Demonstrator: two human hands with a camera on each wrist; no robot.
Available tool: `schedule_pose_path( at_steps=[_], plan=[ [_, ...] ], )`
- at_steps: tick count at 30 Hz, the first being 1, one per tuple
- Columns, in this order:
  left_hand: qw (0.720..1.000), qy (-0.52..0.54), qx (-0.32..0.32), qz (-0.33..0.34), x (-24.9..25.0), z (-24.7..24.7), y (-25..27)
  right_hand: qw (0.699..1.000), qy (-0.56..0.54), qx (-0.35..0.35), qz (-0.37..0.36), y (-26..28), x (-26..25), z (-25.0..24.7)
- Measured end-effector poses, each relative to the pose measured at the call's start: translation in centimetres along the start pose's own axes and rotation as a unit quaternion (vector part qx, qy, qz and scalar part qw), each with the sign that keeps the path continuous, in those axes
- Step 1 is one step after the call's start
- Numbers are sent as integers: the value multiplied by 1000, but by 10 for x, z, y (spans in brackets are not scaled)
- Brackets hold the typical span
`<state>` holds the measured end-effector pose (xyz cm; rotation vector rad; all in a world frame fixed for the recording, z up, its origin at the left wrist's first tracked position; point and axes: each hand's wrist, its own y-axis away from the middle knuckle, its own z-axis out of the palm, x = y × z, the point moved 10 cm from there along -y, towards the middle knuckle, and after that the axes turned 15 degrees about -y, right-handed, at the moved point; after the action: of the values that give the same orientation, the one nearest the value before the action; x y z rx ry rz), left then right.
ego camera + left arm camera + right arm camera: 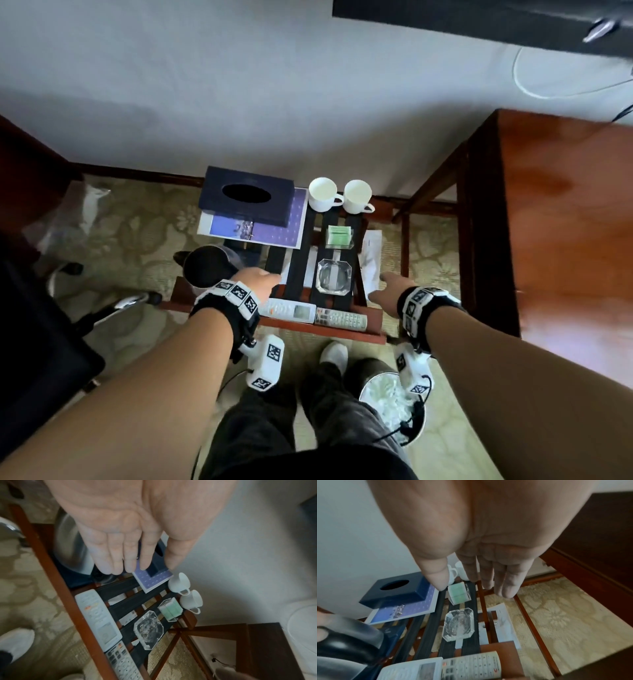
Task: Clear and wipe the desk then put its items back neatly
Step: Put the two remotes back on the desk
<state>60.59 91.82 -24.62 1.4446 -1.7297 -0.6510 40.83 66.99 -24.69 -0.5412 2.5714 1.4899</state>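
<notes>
A low wooden rack (329, 331) with black straps carries the desk's items: a dark blue tissue box (246, 198) on a purple booklet (270, 231), two white cups (323, 193), a clear holder of green packets (339, 236), a glass ashtray (334, 277), two white remotes (291, 310) and a dark kettle (205, 267). My left hand (260, 281) hovers flat above the rack beside the kettle, fingers straight (145, 561), holding nothing. My right hand (387, 287) hangs just right of the ashtray, fingers also straight (471, 573) and holding nothing. The reddish wooden desk (565, 205) stands at the right with its top bare.
A sheet of white paper (371, 260) lies on the patterned carpet under the rack's right side. A lined waste bin (390, 401) sits by my feet. A black office chair (41, 342) with chrome legs stands at the left. The wall runs behind the rack.
</notes>
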Motion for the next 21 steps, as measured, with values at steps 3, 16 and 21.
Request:
schedule_pose_path(
  at_steps=[3, 16, 21],
  plan=[
    [996, 55, -48, -52, -24, 33, -26, 999, -31, -14, 35, -19, 22, 18],
    [954, 237, -93, -161, -79, 108, -92, 976, -168, -32, 132, -84, 69, 87],
    [937, 270, -98, -198, -91, 128, -105, 974, -168, -51, 144, -105, 85, 107]
  ],
)
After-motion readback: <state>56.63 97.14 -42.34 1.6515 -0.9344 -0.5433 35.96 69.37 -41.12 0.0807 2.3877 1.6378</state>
